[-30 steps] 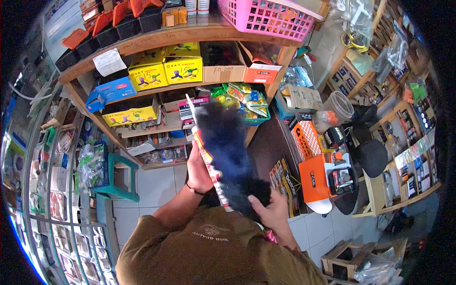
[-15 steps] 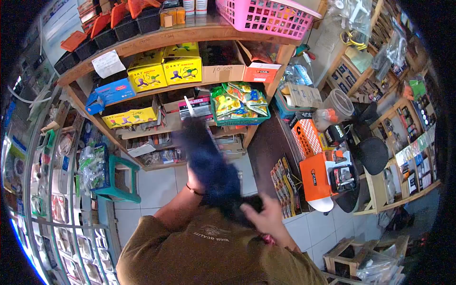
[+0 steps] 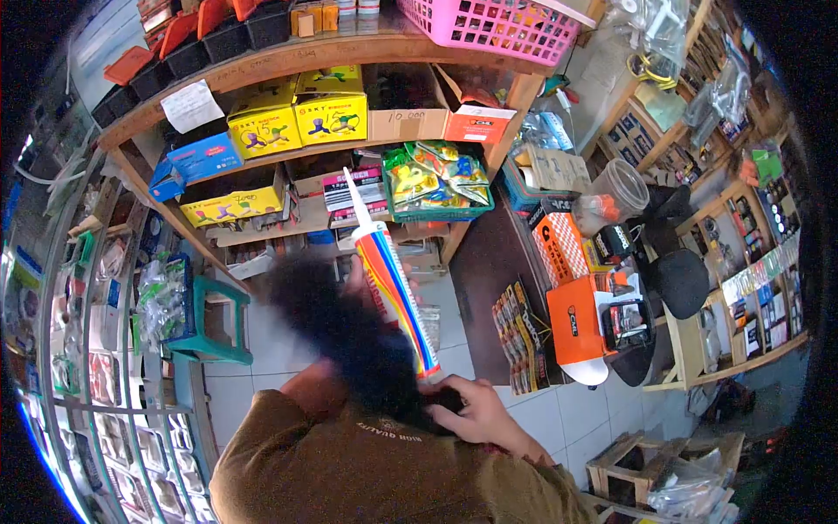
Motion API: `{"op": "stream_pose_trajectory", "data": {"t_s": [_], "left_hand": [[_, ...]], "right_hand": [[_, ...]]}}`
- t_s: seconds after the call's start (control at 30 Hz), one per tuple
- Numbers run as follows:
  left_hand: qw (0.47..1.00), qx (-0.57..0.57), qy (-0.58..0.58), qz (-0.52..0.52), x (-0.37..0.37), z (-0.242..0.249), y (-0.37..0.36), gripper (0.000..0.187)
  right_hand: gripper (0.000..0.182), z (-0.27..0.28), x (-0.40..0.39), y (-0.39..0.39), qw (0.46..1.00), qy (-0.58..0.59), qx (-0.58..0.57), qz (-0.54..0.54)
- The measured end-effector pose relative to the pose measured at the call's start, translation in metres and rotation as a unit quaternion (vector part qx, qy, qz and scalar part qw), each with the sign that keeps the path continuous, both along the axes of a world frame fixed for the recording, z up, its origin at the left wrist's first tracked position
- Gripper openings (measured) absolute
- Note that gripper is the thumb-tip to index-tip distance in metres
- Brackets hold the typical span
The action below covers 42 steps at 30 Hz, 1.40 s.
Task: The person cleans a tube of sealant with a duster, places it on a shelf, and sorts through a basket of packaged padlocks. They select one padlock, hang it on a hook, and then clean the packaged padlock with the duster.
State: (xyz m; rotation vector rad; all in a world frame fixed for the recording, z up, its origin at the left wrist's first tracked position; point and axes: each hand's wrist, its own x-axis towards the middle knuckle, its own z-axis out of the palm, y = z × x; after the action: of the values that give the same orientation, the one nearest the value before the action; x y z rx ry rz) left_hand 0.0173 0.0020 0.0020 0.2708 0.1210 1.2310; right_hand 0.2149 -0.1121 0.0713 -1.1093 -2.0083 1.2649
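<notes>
A silicone sealant tube, white with red, yellow and blue bands and a long white nozzle, is tilted in front of my chest. Closed around its upper part is my left hand, mostly hidden by the tube and the cloth. A dark blue-black cloth, smeared by motion, hangs along the tube's left side and covers my left wrist. My right hand is at the tube's bottom end, its thumb and fingers closed on the dark cloth's lower part.
Ahead, a wooden shelf carries yellow boxes and a green basket of packets. A pink basket sits on top. To the left stands a green stool; to the right, an orange box.
The dark cloth, which covered the tube, has swung left and the printed tube is exposed. My right hand has shifted slightly left and down.
</notes>
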Motion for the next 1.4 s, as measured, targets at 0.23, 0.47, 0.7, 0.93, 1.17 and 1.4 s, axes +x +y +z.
{"op": "stream_pose_trajectory", "data": {"t_s": [0.23,0.47,0.7,0.93,1.17,1.4], "left_hand": [[0.997,0.016,-0.069,-0.013,-0.004,-0.002,-0.002,0.058],[0.973,0.149,-0.144,-0.105,-0.014,-0.013,0.003,0.055],[0.991,-0.073,0.007,0.111,0.006,0.031,-0.008,0.047],[0.995,0.006,-0.016,0.097,0.012,0.018,-0.006,0.052],[0.999,0.013,-0.038,0.034,0.013,0.009,0.004,0.052],[0.986,-0.008,-0.159,-0.055,0.021,0.0,-0.007,0.054]], "right_hand": [[0.031,-0.004,0.001,0.004,0.997,0.024,0.015,-0.066],[0.032,-0.004,0.003,0.011,0.981,0.072,0.053,-0.172],[0.029,-0.001,0.006,0.009,0.962,0.166,-0.058,-0.209],[0.03,0.009,0.011,0.009,0.988,0.027,-0.033,-0.147],[0.032,-0.001,0.013,0.01,0.999,0.02,0.031,-0.016],[0.027,0.015,0.019,0.0,0.998,0.002,0.039,-0.048]]}}
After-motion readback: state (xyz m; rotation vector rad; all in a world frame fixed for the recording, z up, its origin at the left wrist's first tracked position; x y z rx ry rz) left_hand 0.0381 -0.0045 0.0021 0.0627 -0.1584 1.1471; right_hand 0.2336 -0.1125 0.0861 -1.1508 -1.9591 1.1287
